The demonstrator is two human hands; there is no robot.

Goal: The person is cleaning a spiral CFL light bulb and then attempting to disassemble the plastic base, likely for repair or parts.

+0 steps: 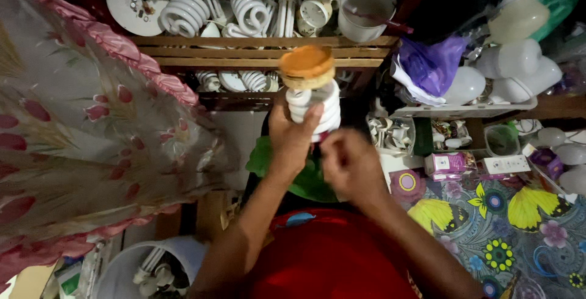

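Gripping a white spiral bulb (pixel 315 105), the left hand (pixel 292 140) lifts it above the clenched right hand (pixel 348 164).

Thing: white spiral fluorescent lamp (pixel 316 102)
Pose: upright, its orange-brown circuit disc (pixel 306 65) at 12 o'clock
Place: frame centre, gripped around the coils

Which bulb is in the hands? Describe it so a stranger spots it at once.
Start at the wooden shelf crammed with white spiral bulbs. Just in front of its middle, the left hand holds up one spiral bulb, the right hand beside its lower end. Unlike the shelved ones, it has a round orange base at its far end.
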